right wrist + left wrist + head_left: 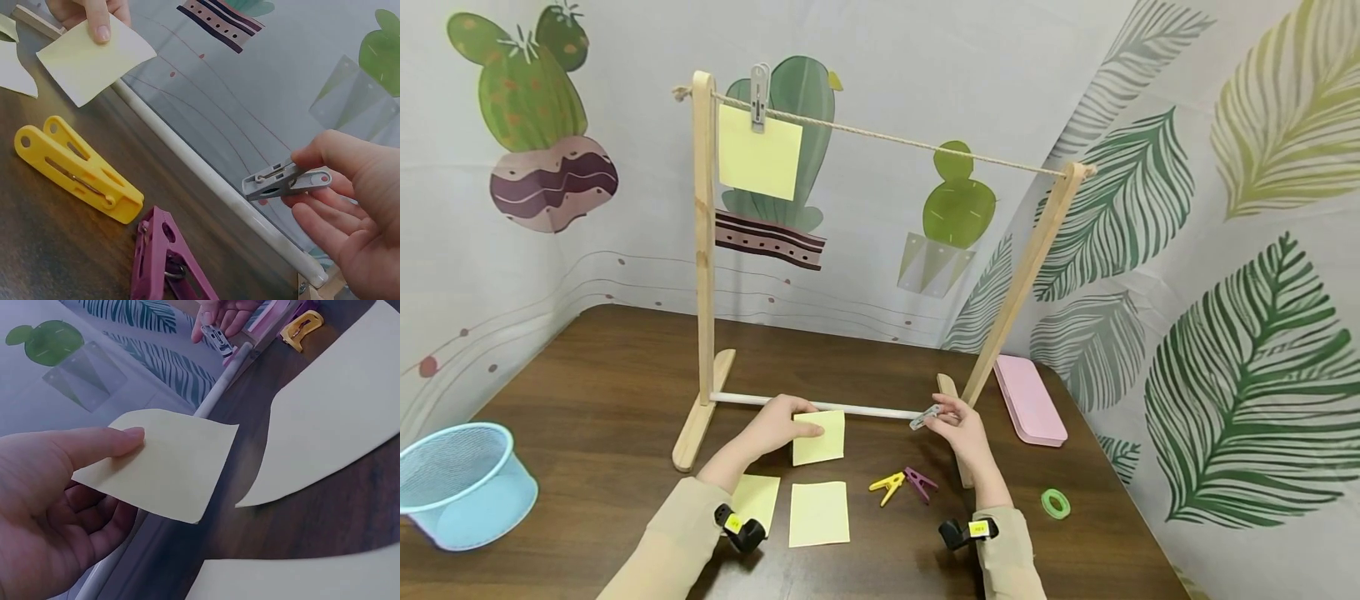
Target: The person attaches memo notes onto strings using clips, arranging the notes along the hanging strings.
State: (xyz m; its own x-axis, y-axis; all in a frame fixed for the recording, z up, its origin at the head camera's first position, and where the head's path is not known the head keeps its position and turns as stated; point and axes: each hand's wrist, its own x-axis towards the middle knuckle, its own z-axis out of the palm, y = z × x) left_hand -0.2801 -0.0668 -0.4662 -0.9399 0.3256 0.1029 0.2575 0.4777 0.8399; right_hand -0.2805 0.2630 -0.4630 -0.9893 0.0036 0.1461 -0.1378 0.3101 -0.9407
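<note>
The held note [826, 450] is in the left hand [777, 427], grasped near its left edge with the thumb in front and fingers behind; its right and bottom edges stick out free, and it is tilted up off the table [587, 400], just in front of the white bar [880, 412]; the right hand [962, 432] pinches a grey clip [925, 417] between thumb and fingers, its nose pointing left toward the held note; the two are well apart, with room between the hands; the rope [887, 140] runs high above both, bare from the hung note [760, 165] to the right post [1021, 275]; that note hangs by the upper clip [760, 96] close to the left post [703, 250]; nearer the person, the left loose note [762, 497] is partly covered by the left wrist's gear, while the right loose note [818, 514] lies flat beside it, all edges showing; the yellow clip [87, 178] and purple clip [153, 256] sit between the hands, near each other; the right post rises just behind the right hand; farther right lie the pink case [1032, 400] and green tape [1050, 495]; the blue basket [505, 504] stands far left.
</note>
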